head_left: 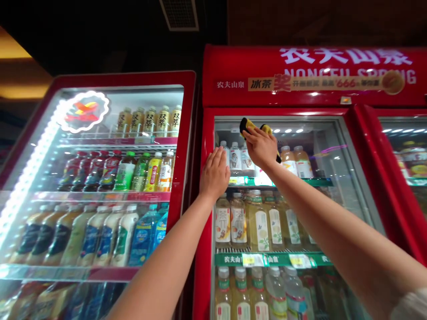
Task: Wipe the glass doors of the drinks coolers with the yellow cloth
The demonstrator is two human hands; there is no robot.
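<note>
My right hand [260, 146] presses a yellow and black cloth [266, 129] against the upper part of a glass door [336, 155]. Part of the cloth is hidden under the palm and fingers. My left hand [215, 172] lies flat with its fingers stretched out on the left edge of that door, over the red frame [206, 231] and the border of the glass. It holds nothing. Behind the glass, just beside my hands, white-capped bottles [235, 158] stand on the top shelf.
A second drinks fridge [189, 133] with shelves of bottles stands on the left. Another red-framed door [370, 146] adjoins on the right. Above runs a red sign panel [230, 66] with lettering, and a vent [180, 15] is in the dark ceiling.
</note>
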